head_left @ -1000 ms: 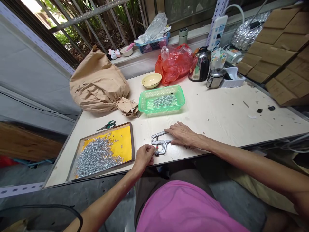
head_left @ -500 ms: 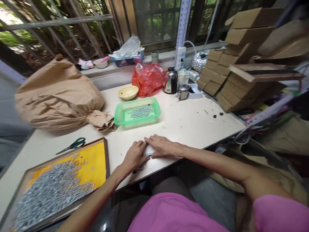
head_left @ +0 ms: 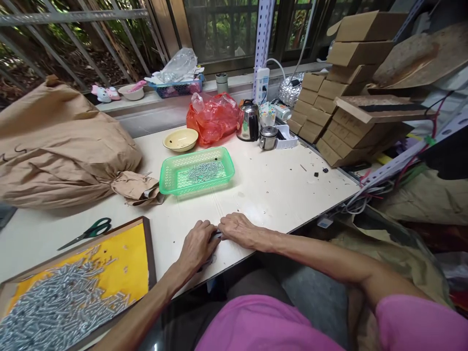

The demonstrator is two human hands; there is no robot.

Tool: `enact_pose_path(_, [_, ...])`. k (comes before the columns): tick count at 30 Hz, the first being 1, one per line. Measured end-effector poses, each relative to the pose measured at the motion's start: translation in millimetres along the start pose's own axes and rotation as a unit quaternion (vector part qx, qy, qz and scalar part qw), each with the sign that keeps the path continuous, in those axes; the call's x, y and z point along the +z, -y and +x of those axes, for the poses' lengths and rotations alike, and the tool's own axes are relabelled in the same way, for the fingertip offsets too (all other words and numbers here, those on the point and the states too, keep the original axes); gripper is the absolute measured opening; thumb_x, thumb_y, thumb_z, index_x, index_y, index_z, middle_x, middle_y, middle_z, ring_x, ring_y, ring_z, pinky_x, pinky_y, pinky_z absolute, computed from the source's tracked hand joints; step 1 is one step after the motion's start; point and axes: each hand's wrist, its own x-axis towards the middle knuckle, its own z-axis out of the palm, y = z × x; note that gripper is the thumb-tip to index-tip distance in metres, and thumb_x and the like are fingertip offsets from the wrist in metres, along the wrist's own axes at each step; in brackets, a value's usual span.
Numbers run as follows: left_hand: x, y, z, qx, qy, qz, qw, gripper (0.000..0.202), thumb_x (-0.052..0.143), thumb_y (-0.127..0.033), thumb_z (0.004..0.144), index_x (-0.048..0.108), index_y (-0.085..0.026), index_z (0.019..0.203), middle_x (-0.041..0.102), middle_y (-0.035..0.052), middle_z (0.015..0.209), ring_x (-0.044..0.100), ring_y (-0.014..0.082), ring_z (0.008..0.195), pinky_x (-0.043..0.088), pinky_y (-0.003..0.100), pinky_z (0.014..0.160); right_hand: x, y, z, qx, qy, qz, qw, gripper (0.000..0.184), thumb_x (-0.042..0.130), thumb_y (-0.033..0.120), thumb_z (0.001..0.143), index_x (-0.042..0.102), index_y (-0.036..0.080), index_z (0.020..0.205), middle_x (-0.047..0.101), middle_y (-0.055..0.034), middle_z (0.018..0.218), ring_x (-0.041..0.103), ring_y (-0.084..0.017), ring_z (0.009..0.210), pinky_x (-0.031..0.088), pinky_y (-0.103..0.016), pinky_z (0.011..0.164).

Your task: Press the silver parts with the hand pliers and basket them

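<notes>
Near the front edge of the table, my left hand (head_left: 198, 245) and my right hand (head_left: 238, 230) nearly meet, fingers curled and closed. A small greyish piece (head_left: 217, 235) shows between their fingertips; most of it is covered, so its kind cannot be made out. Something dark and partly see-through lies under the left hand's near side. Beyond the hands stands a green plastic basket (head_left: 197, 188) holding small metal pins or screws (head_left: 205, 171). To the left, a shallow tray (head_left: 149, 253) lined in yellow carries a large heap of similar metal pieces (head_left: 62, 297).
Green-handled scissors (head_left: 87, 232) lie behind the tray. A tied brown paper sack (head_left: 69, 146) fills the back left. Along the back are a cream bowl (head_left: 180, 140), a red plastic bag (head_left: 212, 119), a kettle (head_left: 248, 122) and a metal cup (head_left: 268, 138). Cardboard boxes (head_left: 343, 117) are stacked at right.
My hands have drawn closer together, and the right fingers have curled in. The pale flat surface seen between them is now mostly covered. The view has swung slightly right.
</notes>
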Motion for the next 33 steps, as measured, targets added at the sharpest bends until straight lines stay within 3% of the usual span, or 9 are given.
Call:
enact_pose_path(6, [-2.7,-5.1,-2.7,-0.009,0.015,0.012,1.0,0.021,0.05,-0.034,0.09,0.063,-0.018,0.094,0.059,0.007,0.089,0.052,0.0224,0.089,0.045,0.032,0.075,-3.6,1.0,-4.5,0.027,0.014,0.015,0.999,0.026,0.051,0.038,0.092,0.063,0.015,0.095,0.062,-0.0078,0.091,0.055,-0.02,0.084,0.039,-0.031,0.073])
enact_pose_path(11, [12.5,-11.0,-19.6,-0.051,-0.073,0.003,0.996,0.034,0.052,-0.033,0.088,0.054,-0.017,0.119,0.057,0.0118,0.116,0.051,0.0261,0.108,0.045,0.04,0.09,-11.9,-11.9,-10.3,-0.012,-0.055,0.053,0.997,0.048,0.049,0.052,0.089,0.056,0.015,0.12,0.06,-0.0108,0.105,0.051,-0.022,0.097,0.04,-0.034,0.083])
enact_pose_path(14, [30.9,-26.4,-34.2,-0.028,-0.115,-0.016,0.993,0.036,0.049,-0.022,0.089,0.05,-0.014,0.125,0.049,0.0162,0.134,0.041,0.0287,0.128,0.038,0.045,0.103,-7.6,-19.2,-7.1,0.0,-0.071,0.066,0.995,0.039,0.043,0.042,0.095,0.056,0.015,0.12,0.06,-0.0105,0.105,0.052,-0.021,0.098,0.039,-0.033,0.086])
enact_pose_path(17, [45.7,-44.2,-43.5,0.006,-0.124,-0.054,0.991,0.039,0.049,-0.024,0.09,0.048,-0.016,0.128,0.05,0.0152,0.136,0.037,0.0285,0.134,0.034,0.047,0.108,-2.7,-26.5,5.6,0.036,-0.07,0.027,0.997,0.024,0.045,0.028,0.094,0.064,0.017,0.105,0.062,-0.0091,0.099,0.052,-0.021,0.095,0.037,-0.032,0.083])
enact_pose_path(20, [51.8,-53.8,-46.7,0.008,-0.124,-0.083,0.989,0.037,0.049,-0.029,0.091,0.048,-0.018,0.126,0.055,0.0126,0.132,0.042,0.0254,0.131,0.033,0.046,0.11,-7.6,-33.8,24.6,0.07,-0.058,-0.023,0.996,0.02,0.049,0.027,0.092,0.067,0.018,0.089,0.064,-0.0079,0.092,0.052,-0.022,0.092,0.034,-0.034,0.081])
enact_pose_path(23, [51.8,-56.9,-50.1,0.009,-0.129,-0.089,0.988,0.042,0.051,-0.034,0.09,0.046,-0.017,0.129,0.05,0.0147,0.137,0.037,0.0262,0.135,0.031,0.046,0.111,-20.3,-28.1,38.9,0.089,-0.046,-0.043,0.994,0.018,0.053,0.029,0.09,0.068,0.018,0.09,0.064,-0.0085,0.094,0.052,-0.023,0.093,0.034,-0.034,0.079])
enact_pose_path(26, [48.6,-65.1,-62.2,0.034,-0.147,-0.09,0.984,0.049,0.054,-0.04,0.088,0.046,-0.014,0.129,0.048,0.0171,0.137,0.038,0.0286,0.133,0.034,0.047,0.108,-26.9,0.7,41.7,-0.015,-0.023,-0.021,0.999,0.019,0.051,0.024,0.09,0.067,0.02,0.099,0.062,-0.0081,0.098,0.052,-0.02,0.091,0.036,-0.03,0.074])
enact_pose_path(31, [31.4,-77.2,-106.4,0.148,-0.202,-0.079,0.965,0.019,0.051,-0.028,0.091,0.062,-0.015,0.097,0.066,0.0084,0.096,0.06,0.0177,0.095,0.047,0.031,0.089,-10.9,53.5,34.8,-0.238,0.058,-0.002,0.969,0.017,0.049,0.017,0.087,0.066,0.021,0.087,0.058,-0.006,0.095,0.051,-0.019,0.088,0.037,-0.029,0.071])
enact_pose_path(33, [17.9,-62.3,-126.6,0.1,-0.247,-0.054,0.962,0.015,0.05,-0.023,0.091,0.063,-0.015,0.09,0.065,0.0064,0.086,0.059,0.0159,0.086,0.048,0.029,0.081,-1.1,61.9,36.3,-0.262,0.067,0.001,0.963,0.015,0.05,0.013,0.085,0.064,0.018,0.084,0.058,-0.0066,0.094,0.051,-0.019,0.087,0.038,-0.03,0.073])
